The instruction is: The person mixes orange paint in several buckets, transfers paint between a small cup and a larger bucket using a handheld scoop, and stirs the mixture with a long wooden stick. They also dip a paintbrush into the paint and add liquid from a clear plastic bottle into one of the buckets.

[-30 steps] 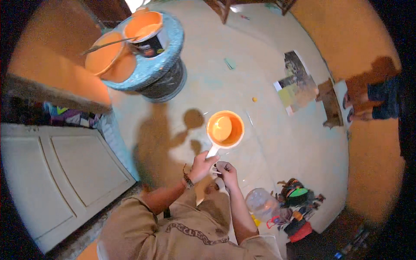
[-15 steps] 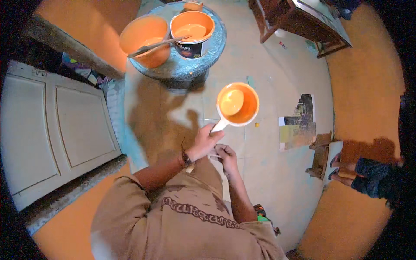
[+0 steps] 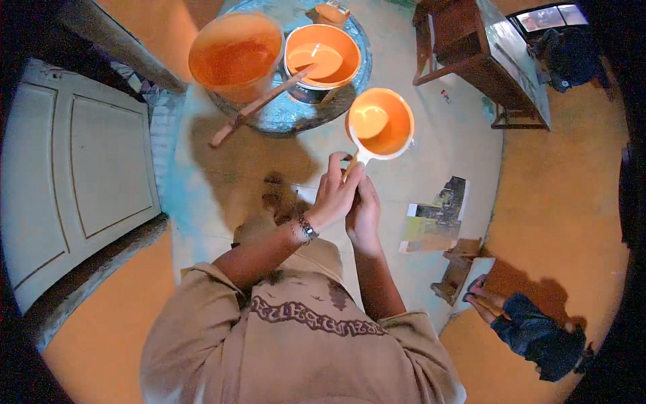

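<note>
An orange dipper with a pale handle is held up in front of me, some orange paint in its bottom. My left hand is closed on the handle. Against it from the right, my right hand closes at the same handle, its fingers partly hidden behind the left. Beyond the dipper, a paint tub holds orange paint, with a wooden stick leaning out over its rim. To its left stands a larger orange-stained bucket. Both rest on a round blue-grey stand.
A wooden table is at the far right. Paper sheets and a small wooden stool are on the tiled floor to my right. Another person is by the right wall. A white panelled door is at left.
The dipper has moved up and slightly right with my left hand. My right hand has risen from below to the handle. The view has shifted, and more of the other person shows.
</note>
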`<state>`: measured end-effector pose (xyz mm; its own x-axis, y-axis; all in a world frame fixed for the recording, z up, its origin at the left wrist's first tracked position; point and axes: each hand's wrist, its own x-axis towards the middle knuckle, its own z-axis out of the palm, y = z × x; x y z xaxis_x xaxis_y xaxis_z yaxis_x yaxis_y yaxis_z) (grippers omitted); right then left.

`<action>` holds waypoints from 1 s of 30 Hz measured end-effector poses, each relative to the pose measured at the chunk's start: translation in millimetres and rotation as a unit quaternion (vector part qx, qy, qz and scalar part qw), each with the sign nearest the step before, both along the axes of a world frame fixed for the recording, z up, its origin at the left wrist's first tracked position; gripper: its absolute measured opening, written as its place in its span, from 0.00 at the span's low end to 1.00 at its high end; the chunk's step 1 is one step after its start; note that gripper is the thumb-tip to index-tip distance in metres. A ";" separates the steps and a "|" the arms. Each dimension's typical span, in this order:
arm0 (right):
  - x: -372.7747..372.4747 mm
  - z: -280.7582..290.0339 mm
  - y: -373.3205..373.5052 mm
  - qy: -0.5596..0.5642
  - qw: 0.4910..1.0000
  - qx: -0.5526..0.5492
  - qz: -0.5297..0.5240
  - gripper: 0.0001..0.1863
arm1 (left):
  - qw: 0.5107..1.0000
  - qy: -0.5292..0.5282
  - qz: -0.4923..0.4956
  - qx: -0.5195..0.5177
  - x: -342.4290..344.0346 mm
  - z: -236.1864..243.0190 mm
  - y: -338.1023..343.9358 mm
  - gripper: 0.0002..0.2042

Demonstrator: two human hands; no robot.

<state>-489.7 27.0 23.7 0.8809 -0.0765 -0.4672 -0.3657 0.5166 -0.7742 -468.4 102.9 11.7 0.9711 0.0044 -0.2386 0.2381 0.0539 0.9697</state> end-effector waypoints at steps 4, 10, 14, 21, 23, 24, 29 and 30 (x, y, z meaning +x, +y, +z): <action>30.0 9.8 0.7 -0.021 0.999 -0.034 -0.003 0.14 | 0.997 -0.035 0.062 -0.016 26.1 9.5 -9.6 0.19; 67.8 10.6 -16.9 -0.053 0.998 -0.032 0.032 0.12 | 0.997 -0.042 0.071 -0.007 61.6 25.8 -23.9 0.21; 93.3 25.2 -33.1 -0.069 0.993 -0.062 0.077 0.11 | 0.996 -0.034 0.078 0.042 78.8 27.2 -40.2 0.22; 164.9 28.6 -83.3 -0.118 0.957 -0.134 0.229 0.11 | 0.971 -0.125 0.200 0.023 134.0 50.5 -79.2 0.18; 183.2 26.9 -87.6 -0.130 0.955 -0.108 0.245 0.12 | 0.956 -0.164 0.241 -0.022 144.8 46.7 -86.8 0.17; 193.9 26.9 -90.9 -0.142 0.953 -0.090 0.254 0.13 | 0.954 -0.163 0.250 -0.023 151.7 49.3 -89.2 0.17; 239.8 43.3 -92.9 -0.154 0.939 -0.083 0.297 0.14 | 0.917 -0.242 0.235 0.212 157.6 52.1 -79.3 0.19; 247.5 44.2 -94.3 -0.153 0.928 -0.110 0.323 0.14 | 0.915 -0.242 0.242 0.215 152.3 45.1 -75.9 0.19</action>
<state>-242.2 -67.3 67.9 0.8652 0.4494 -0.2225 -0.2891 0.0846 -0.9535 -316.1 26.9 56.8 0.8221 0.4544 0.3430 -0.1754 -0.3710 0.9119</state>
